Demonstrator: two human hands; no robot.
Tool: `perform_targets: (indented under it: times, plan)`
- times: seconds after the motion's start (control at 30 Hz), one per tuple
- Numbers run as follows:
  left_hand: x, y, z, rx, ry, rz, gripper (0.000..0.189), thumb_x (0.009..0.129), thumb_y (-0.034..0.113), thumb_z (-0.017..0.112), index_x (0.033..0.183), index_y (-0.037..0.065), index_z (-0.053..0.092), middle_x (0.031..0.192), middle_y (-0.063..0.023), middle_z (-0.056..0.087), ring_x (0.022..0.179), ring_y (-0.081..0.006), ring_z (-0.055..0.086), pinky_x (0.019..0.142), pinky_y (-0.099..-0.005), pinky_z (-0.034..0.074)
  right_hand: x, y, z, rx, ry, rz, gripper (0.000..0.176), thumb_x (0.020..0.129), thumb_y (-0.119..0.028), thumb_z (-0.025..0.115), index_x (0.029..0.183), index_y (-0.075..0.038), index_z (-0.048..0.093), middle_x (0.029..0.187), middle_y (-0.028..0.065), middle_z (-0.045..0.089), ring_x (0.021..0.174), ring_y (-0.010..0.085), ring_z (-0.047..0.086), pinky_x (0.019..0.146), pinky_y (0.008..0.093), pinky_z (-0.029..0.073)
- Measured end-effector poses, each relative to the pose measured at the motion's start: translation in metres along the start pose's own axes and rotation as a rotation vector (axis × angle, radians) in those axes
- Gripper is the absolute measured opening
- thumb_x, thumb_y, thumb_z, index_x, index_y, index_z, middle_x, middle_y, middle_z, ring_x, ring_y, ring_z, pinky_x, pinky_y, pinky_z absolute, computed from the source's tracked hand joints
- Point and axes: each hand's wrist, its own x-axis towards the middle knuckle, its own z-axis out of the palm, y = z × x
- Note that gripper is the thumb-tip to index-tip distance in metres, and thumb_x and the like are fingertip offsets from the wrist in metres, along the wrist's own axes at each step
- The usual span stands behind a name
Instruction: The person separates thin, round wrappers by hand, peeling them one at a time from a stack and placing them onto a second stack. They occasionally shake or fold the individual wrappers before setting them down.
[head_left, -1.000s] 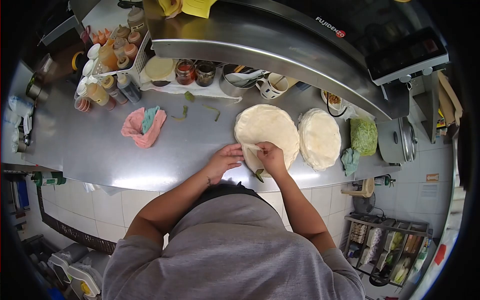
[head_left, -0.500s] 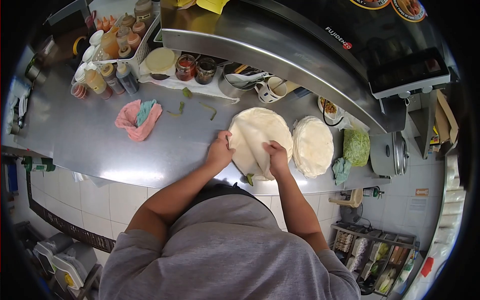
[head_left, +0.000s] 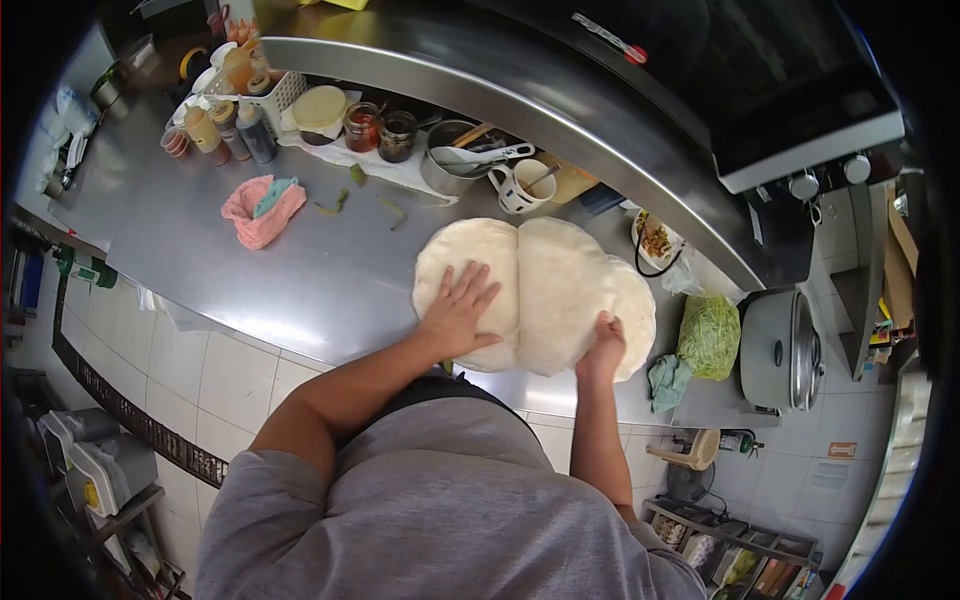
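Two stacks of thin round pale sheets lie on the steel counter, the left stack and the right stack. A loose sheet spans from the left stack over onto the right one, with a straight edge or fold line down its left side. My left hand rests flat with fingers spread on the left stack. My right hand pinches the near right edge of the loose sheet. A bit of green leaf shows by the counter edge below my left wrist.
Further left are a pink cloth and green scraps. Jars, a metal pot, a mug and sauce bottles line the back. At the right sit a green cloth, a bag of shredded greens and a large lidded pot.
The sheet has been drawn rightward, partly covering the right stack. My left hand went from gripping the left stack's edge to lying flat on it, and my right hand moved right.
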Motion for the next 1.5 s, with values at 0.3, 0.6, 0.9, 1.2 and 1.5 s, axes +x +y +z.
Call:
perform_targets:
  times: [0.3, 0.6, 0.9, 1.2, 1.5]
  plan:
    - [0.003, 0.014, -0.005, 0.062, -0.06, -0.036, 0.089, 0.077, 0.062, 0.058, 0.145, 0.011, 0.033, 0.154, -0.0169, 0.016, 0.144, -0.0346, 0.005, 0.112, -0.0576, -0.003, 0.004, -0.137, -0.057, 0.298, 0.027, -0.158, 0.021, 0.098, -0.018, 0.045, 0.112, -0.004, 0.052, 0.11, 0.0127, 0.06, 0.099, 0.0261, 0.06, 0.089, 0.0417, 0.051]
    - [-0.004, 0.024, -0.016, -1.039, -0.054, -0.289, 0.06, 0.093, 0.042, 0.051, 0.143, 0.012, 0.036, 0.139, -0.0148, 0.043, 0.125, -0.027, 0.044, 0.102, -0.0429, 0.036, -0.017, -0.094, 0.034, -0.165, -0.255, -0.016, 0.001, 0.084, -0.007, 0.065, 0.084, -0.008, 0.064, 0.081, -0.0015, 0.064, 0.071, 0.0071, 0.057, 0.067, 0.021, 0.044]
    - [-0.032, 0.014, -0.025, -1.763, 0.012, -0.75, 0.045, 0.101, 0.027, 0.042, 0.144, 0.016, 0.035, 0.119, -0.0027, 0.057, 0.099, -0.0123, 0.058, 0.08, -0.0264, 0.049, -0.06, 0.043, 0.093, -0.243, -0.692, 0.42, 0.007, 0.085, -0.009, 0.067, 0.086, -0.003, 0.064, 0.079, 0.0032, 0.065, 0.065, 0.009, 0.057, 0.064, 0.0224, 0.048]
    - [-0.03, 0.023, -0.032, -1.7, 0.139, -0.759, 0.041, 0.098, 0.021, 0.052, 0.137, 0.009, 0.046, 0.107, -0.0025, 0.06, 0.092, -0.0088, 0.058, 0.073, -0.0225, 0.048, -0.053, 0.032, 0.094, -0.232, -0.773, 0.388, 0.014, 0.086, -0.013, 0.068, 0.091, -0.001, 0.061, 0.085, 0.0047, 0.065, 0.072, 0.0095, 0.06, 0.069, 0.0236, 0.05]
    - [-0.037, 0.012, -0.037, -1.669, 0.043, -0.899, 0.022, 0.093, 0.025, 0.06, 0.097, 0.003, 0.064, 0.092, -0.0035, 0.067, 0.088, -0.0126, 0.062, 0.076, -0.0273, 0.05, -0.067, 0.033, 0.104, -0.668, -0.729, -0.071, 0.012, 0.081, -0.005, 0.071, 0.087, -0.002, 0.061, 0.076, 0.0022, 0.062, 0.069, 0.0083, 0.058, 0.061, 0.0219, 0.049]
